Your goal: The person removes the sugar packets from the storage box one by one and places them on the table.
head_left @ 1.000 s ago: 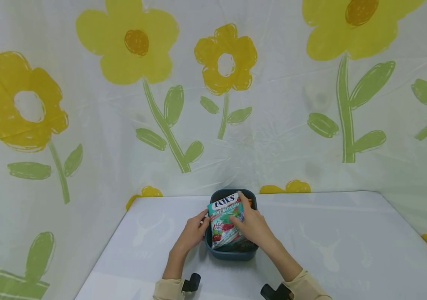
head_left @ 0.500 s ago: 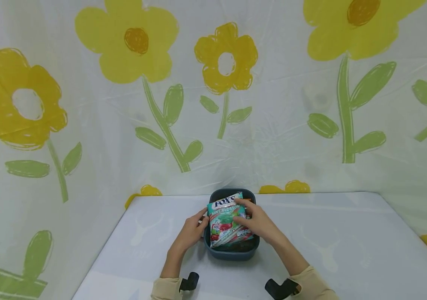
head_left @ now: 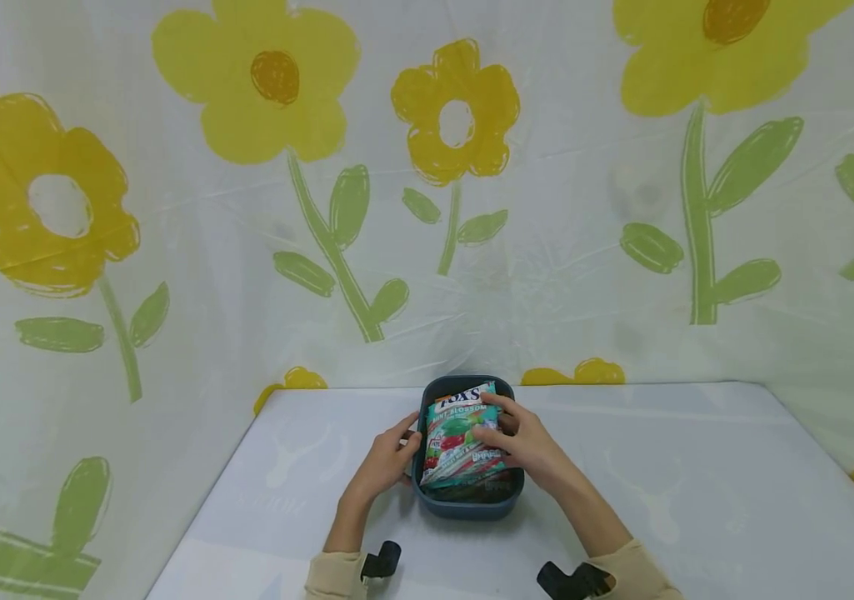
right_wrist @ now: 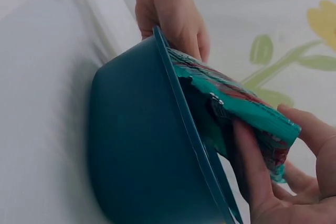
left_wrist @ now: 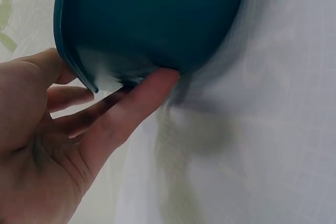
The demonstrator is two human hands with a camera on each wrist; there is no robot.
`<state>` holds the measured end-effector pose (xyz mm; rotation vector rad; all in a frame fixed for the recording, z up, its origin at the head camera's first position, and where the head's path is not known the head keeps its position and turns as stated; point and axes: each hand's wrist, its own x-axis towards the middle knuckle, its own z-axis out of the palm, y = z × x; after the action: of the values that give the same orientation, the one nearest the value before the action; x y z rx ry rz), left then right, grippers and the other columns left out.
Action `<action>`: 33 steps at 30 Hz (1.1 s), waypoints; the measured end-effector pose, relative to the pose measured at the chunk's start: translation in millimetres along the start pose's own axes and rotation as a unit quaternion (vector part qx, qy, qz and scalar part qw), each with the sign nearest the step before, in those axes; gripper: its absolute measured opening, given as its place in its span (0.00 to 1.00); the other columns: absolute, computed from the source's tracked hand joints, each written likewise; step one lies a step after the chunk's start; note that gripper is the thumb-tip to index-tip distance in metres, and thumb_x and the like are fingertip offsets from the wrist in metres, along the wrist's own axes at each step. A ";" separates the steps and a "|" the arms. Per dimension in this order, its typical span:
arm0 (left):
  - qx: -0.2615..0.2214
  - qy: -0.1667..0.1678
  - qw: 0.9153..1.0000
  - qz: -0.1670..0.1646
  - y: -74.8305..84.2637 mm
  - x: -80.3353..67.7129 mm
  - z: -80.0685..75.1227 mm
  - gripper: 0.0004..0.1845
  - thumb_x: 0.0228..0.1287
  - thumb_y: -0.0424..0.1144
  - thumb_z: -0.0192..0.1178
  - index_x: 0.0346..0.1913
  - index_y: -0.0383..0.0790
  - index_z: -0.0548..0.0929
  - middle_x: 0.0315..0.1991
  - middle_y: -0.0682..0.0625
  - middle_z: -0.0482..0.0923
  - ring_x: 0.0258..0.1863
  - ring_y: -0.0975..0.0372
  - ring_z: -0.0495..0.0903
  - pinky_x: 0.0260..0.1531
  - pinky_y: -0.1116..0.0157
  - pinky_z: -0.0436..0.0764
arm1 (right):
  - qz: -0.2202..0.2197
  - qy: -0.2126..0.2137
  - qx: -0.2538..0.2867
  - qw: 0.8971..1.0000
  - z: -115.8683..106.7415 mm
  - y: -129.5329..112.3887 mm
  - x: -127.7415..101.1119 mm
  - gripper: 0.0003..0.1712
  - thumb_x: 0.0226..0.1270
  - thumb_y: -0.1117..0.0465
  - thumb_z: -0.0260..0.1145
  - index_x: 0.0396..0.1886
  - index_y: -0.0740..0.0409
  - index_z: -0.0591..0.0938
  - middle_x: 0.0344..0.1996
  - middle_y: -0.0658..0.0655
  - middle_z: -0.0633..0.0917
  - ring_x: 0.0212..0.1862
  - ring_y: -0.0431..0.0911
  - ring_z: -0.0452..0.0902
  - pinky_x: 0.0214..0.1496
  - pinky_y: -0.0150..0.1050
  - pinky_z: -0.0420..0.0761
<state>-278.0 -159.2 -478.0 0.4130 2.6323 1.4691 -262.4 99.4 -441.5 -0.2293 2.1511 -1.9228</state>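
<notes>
A teal bag of Fox's Mint Blossom candy (head_left: pixel 456 446) leans inside a dark teal plastic tub (head_left: pixel 469 510), its top end raised toward the far rim. My right hand (head_left: pixel 531 446) pinches the bag's right side near the top, thumb on the printed face. In the right wrist view the fingers (right_wrist: pixel 254 166) lie on either side of the bag's edge, just over the rim. On the tub's left side, my left hand (head_left: pixel 382 462) grips the rim; the left wrist view has one finger (left_wrist: pixel 152 90) against the outer wall. More packaging underneath is mostly hidden by the bag.
The tub stands on a white-covered table (head_left: pixel 644 467) near its far edge. Behind hangs a pale curtain (head_left: pixel 561 250) printed with yellow flowers. Black wrist-camera mounts (head_left: pixel 382 560) sit at both beige sleeves.
The right hand has slid down from the bag's top corner to its right side. The bag has shifted a little right and sits more within the tub. The left hand keeps its place.
</notes>
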 end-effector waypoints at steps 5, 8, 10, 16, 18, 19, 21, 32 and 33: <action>0.003 -0.001 1.000 0.001 -0.6 0.2 0.0 0.28 0.78 0.44 0.46 0.75 0.41 0.60 0.56 0.35 0.78 0.43 0.55 0.82 0.19 0.63 0.86 | -0.013 -0.017 0.028 0.999 -0.6 3.6 0.5 0.41 0.63 0.50 0.70 0.74 0.43 0.64 0.67 0.67 0.72 0.49 0.49 0.81 0.46 0.47 0.88; 0.006 -0.003 1.000 0.001 0.1 0.5 -0.3 0.28 0.78 0.43 0.45 0.76 0.42 0.59 0.56 0.36 0.78 0.42 0.56 0.82 0.19 0.64 0.86 | -0.019 -0.019 0.039 0.999 -1.0 4.6 -0.2 0.41 0.62 0.51 0.71 0.74 0.42 0.64 0.67 0.66 0.71 0.49 0.49 0.81 0.46 0.46 0.88; 0.006 -0.005 1.000 0.000 1.0 0.6 -0.8 0.28 0.78 0.43 0.45 0.76 0.42 0.59 0.56 0.35 0.78 0.41 0.56 0.82 0.20 0.64 0.86 | -0.019 -0.014 0.046 0.999 -1.1 5.0 -1.0 0.41 0.62 0.51 0.71 0.73 0.40 0.65 0.68 0.64 0.72 0.50 0.49 0.81 0.47 0.47 0.88; 0.002 -0.007 1.000 -0.005 2.6 0.1 -2.2 0.28 0.78 0.43 0.45 0.77 0.43 0.58 0.56 0.35 0.77 0.42 0.55 0.82 0.20 0.63 0.87 | -0.009 0.007 0.064 0.998 -2.1 8.9 -3.3 0.38 0.62 0.53 0.71 0.71 0.35 0.67 0.68 0.60 0.72 0.52 0.50 0.80 0.50 0.48 0.87; 0.001 -0.008 1.000 -0.009 2.6 -0.7 -2.3 0.28 0.78 0.42 0.45 0.77 0.44 0.57 0.57 0.35 0.77 0.43 0.55 0.82 0.21 0.63 0.87 | -0.003 0.014 0.069 0.998 -2.5 11.4 -4.2 0.38 0.62 0.53 0.71 0.71 0.35 0.68 0.68 0.59 0.72 0.53 0.50 0.79 0.51 0.48 0.87; 0.002 -0.008 1.000 -0.010 2.6 -0.8 -2.0 0.28 0.78 0.42 0.45 0.77 0.44 0.57 0.57 0.35 0.77 0.44 0.55 0.82 0.21 0.63 0.87 | 0.000 0.016 0.070 0.997 -3.0 12.6 -4.7 0.38 0.62 0.54 0.71 0.71 0.34 0.68 0.68 0.59 0.72 0.53 0.51 0.79 0.51 0.48 0.87; 0.002 -0.009 1.000 -0.012 2.7 -1.2 -1.7 0.28 0.78 0.42 0.45 0.77 0.44 0.57 0.57 0.35 0.77 0.44 0.54 0.82 0.21 0.63 0.87 | 0.003 0.020 0.071 0.997 -3.7 14.2 -5.7 0.37 0.62 0.53 0.71 0.70 0.33 0.68 0.68 0.59 0.72 0.53 0.51 0.79 0.51 0.49 0.87; 0.007 -0.008 1.000 -0.006 3.8 -0.5 -2.7 0.28 0.78 0.42 0.45 0.77 0.45 0.58 0.57 0.36 0.77 0.39 0.57 0.81 0.20 0.64 0.86 | -0.003 0.020 0.060 0.998 -11.3 15.9 -4.1 0.37 0.62 0.51 0.71 0.70 0.31 0.67 0.71 0.58 0.68 0.59 0.54 0.74 0.55 0.50 0.85; 0.007 -0.008 1.000 -0.006 3.6 -0.7 -2.4 0.28 0.78 0.42 0.45 0.76 0.45 0.58 0.57 0.36 0.77 0.39 0.58 0.80 0.20 0.64 0.86 | -0.002 0.022 0.061 0.998 -11.6 16.5 -4.1 0.37 0.62 0.51 0.71 0.70 0.31 0.67 0.72 0.58 0.67 0.60 0.54 0.74 0.56 0.51 0.85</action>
<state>-277.2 -159.6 -473.7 0.4091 2.6289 1.4388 -261.0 113.5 -456.4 -0.1692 2.0528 -2.0702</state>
